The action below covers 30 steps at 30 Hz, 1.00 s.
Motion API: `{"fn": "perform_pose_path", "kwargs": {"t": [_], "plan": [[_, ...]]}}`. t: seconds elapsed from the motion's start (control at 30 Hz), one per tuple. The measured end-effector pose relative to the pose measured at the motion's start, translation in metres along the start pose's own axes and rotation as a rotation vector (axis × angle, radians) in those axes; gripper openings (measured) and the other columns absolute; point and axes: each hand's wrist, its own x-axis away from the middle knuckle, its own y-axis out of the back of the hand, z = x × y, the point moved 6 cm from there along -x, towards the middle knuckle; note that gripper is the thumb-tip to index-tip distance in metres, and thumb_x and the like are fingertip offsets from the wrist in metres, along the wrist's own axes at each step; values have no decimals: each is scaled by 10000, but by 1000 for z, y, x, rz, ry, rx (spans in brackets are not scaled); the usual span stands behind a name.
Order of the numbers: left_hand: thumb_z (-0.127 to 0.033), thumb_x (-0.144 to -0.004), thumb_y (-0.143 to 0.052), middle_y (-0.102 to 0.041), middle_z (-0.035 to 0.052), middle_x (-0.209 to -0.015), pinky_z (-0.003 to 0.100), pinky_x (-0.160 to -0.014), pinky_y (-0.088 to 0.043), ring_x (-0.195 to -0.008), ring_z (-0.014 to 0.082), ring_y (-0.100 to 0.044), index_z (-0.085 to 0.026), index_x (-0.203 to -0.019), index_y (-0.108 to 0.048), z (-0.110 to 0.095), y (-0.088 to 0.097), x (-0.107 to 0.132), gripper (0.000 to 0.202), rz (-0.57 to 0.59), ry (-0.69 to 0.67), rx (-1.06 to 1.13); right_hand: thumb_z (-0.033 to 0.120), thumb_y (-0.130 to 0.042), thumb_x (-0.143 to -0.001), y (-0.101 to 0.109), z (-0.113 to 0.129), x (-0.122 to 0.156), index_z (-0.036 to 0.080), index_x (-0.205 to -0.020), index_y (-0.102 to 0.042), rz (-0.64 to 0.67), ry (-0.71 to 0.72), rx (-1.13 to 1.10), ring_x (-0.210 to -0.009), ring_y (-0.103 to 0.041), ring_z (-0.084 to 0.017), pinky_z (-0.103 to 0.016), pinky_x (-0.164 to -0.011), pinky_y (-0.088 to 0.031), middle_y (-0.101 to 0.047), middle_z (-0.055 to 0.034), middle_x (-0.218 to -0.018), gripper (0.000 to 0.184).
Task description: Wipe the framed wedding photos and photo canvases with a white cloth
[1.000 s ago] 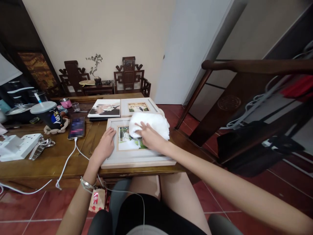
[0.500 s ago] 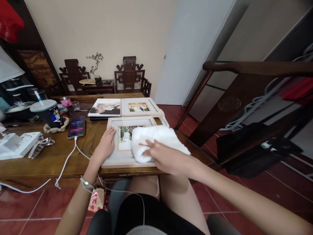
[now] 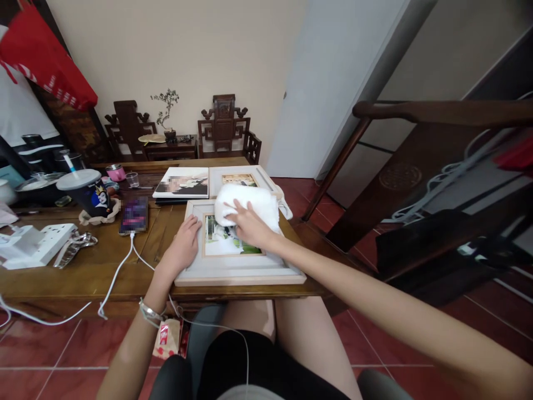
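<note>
A light wooden picture frame lies flat at the table's front edge, a photo showing in its middle. My left hand holds the frame's left side, fingertips over the rim. In my right hand is a folded, fluffy white towel, pressed down over the upper part of the frame. The thumb and some fingers dig into the cloth, while others lie stretched on it. The towel hides the top of the photo and part of the frame's far edge.
Behind lie a second frame and a photo panel. To the left are a phone on a white cable, a lidded cup, a power strip and a pink mug. A dark wooden chair stands at right.
My right hand has moved the towel away from me, from the frame's lower right to its upper part, uncovering the lower right side. My left hand stays on the frame's left side.
</note>
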Motion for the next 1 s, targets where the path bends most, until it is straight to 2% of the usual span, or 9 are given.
{"fn": "perform_pose_path", "kwargs": {"t": [0.17,0.3,0.43,0.5,0.57,0.67,0.8,0.87,1.0], "plan": [[-134,-932,-321,-524,204,-1427,490,-1175,-330,-1414,271,-395,-46,-1291,-576,-3,3,-1,449,16,-9,-20,-79,-422,-727,-3,0,-12,93,-1278,-634,82,14,72,-1453,-220,-415,-683,-1088,-259,-340,-159,-1566,614],[-119,-922,-325,-511,217,-1435,486,-1176,-326,-1413,275,-395,-26,-1323,-544,-4,4,-2,466,13,-10,-26,-79,-425,-718,5,33,26,120,-1255,-656,184,90,7,-1439,-284,-392,-652,-1085,-302,-403,-163,-1534,618],[-113,-914,-329,-499,207,-1449,516,-1159,-345,-1422,272,-381,-54,-1328,-545,-2,2,-1,471,-8,11,-3,-81,-399,-703,34,68,68,133,-1153,-715,372,168,-166,-1300,-516,-317,-463,-1020,-453,-701,-172,-1185,590],[-114,-915,-325,-494,195,-1458,531,-1157,-341,-1429,264,-369,-75,-1332,-545,-1,2,0,472,-15,15,3,-81,-401,-682,46,80,79,148,-1114,-735,443,200,-230,-1182,-613,-287,-392,-973,-487,-747,-141,-1046,591],[-121,-920,-319,-486,202,-1462,526,-1159,-341,-1430,267,-366,-62,-1329,-545,0,1,-1,471,-8,18,4,-75,-412,-682,49,84,79,162,-1126,-733,457,194,-265,-1174,-620,-283,-381,-969,-490,-746,-130,-1060,597],[-144,-930,-321,-504,205,-1446,509,-1167,-334,-1424,272,-378,-60,-1314,-556,-1,1,-2,458,7,4,16,-72,-417,-720,35,76,60,154,-1237,-675,401,150,-260,-1366,-449,-313,-460,-1066,-418,-665,-156,-1269,621],[-238,-979,-300,-518,185,-1440,500,-1183,-301,-1416,266,-395,-85,-1349,-524,-5,7,0,459,5,0,67,-109,-411,-719,7,49,10,129,-1358,-562,267,82,-79,-1483,-158,-383,-676,-1120,-224,-307,-167,-1581,699],[-318,-1001,-289,-476,182,-1479,474,-1192,-284,-1425,259,-381,-77,-1405,-464,-9,12,1,502,0,12,101,-110,-414,-742,2,37,-17,109,-1368,-543,194,45,34,-1487,-132,-394,-694,-1120,-198,-241,-173,-1605,676],[-438,-1005,-292,-369,178,-1550,426,-1203,-252,-1445,247,-342,-73,-1488,-339,-16,19,2,607,-8,49,166,-66,-459,-799,-2,36,-47,118,-1338,-568,164,49,136,-1477,-181,-385,-668,-1126,-226,-292,-178,-1588,581]]}}
